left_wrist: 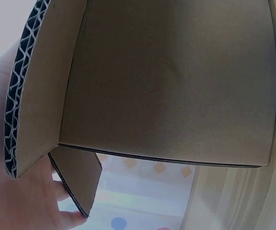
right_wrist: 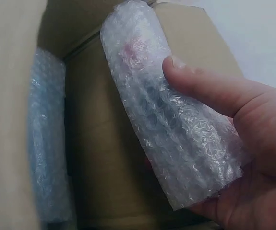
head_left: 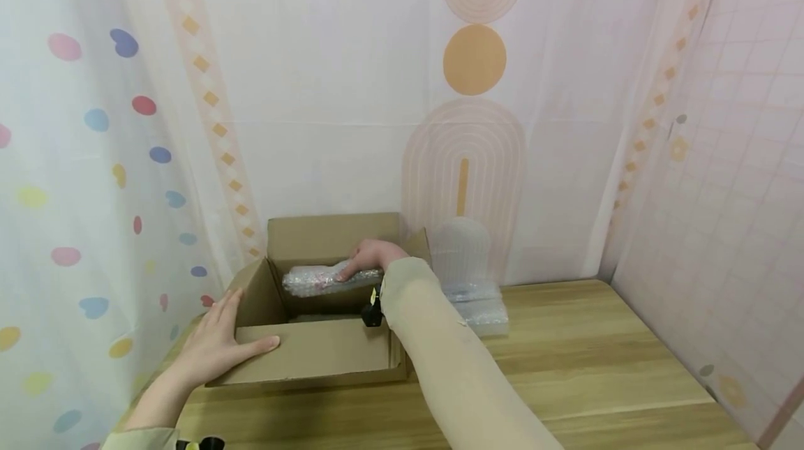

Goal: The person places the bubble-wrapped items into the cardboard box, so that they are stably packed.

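Right hand (head_left: 372, 257) holds bubble-wrapped bundle (head_left: 320, 278) over cardboard box (head_left: 314, 356).

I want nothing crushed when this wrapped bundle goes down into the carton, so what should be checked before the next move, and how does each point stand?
1. Right hand has a firm grip on the bubble-wrapped bundle: ok, thumb and fingers curl around it.
2. Left hand steadies the cardboard box: ok, it lies flat against the near left corner.
3. Flaps open: ok, all stand clear of the opening.
4. Space inside: cannot tell; another wrapped item lies along one wall.
5. Bundle's contents: cannot tell through the wrap.
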